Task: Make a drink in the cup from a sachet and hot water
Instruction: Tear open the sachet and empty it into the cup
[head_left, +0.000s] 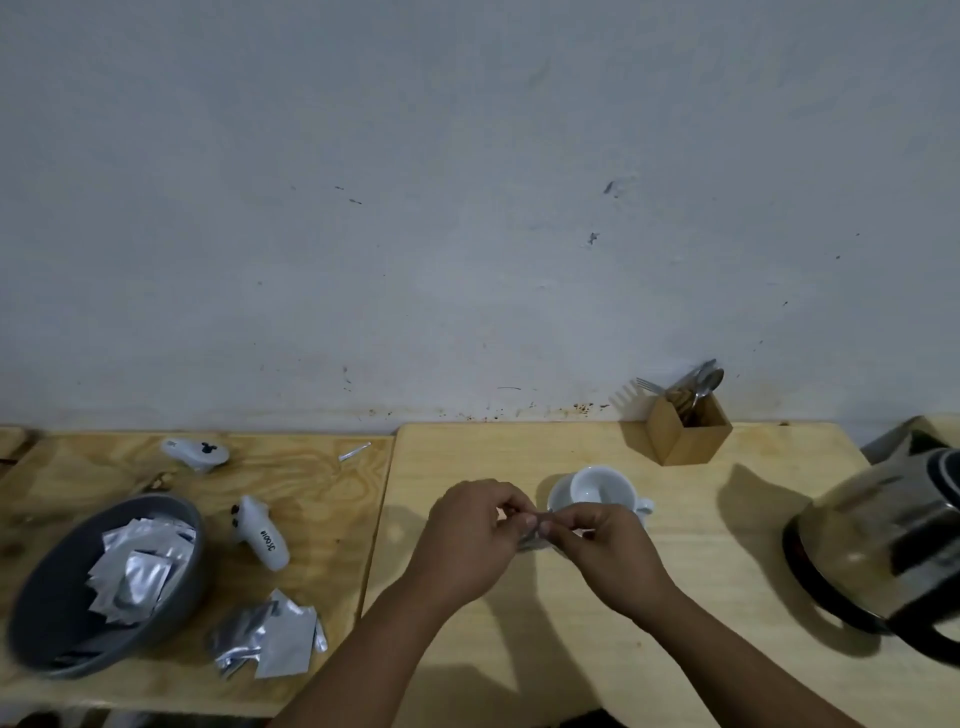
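Nearest the camera, two bare forearms reach forward over a pale wooden table (701, 545). The left hand (470, 540) and the right hand (605, 553) meet at their fingertips, both pinching a small silver sachet (535, 532) between them, just in front of the cup. Most of the sachet is hidden by the fingers.

To the left, on a second, darker-grained table (322, 519), a grey bowl (57, 613) holds a heap of silver sachets, and a loose pile of sachets (275, 634) lies just beside it. Near the bowl, a little farther back, lie two white handheld controllers (260, 532).

At the right edge stands a kettle (883, 540) with a black handle, blurred.

Just beyond the hands sits a white cup (602, 486) on a saucer (558, 499), seemingly empty. Farther back, by the wall (467, 208), a small wooden box (688, 434) holds a fork and spoons.
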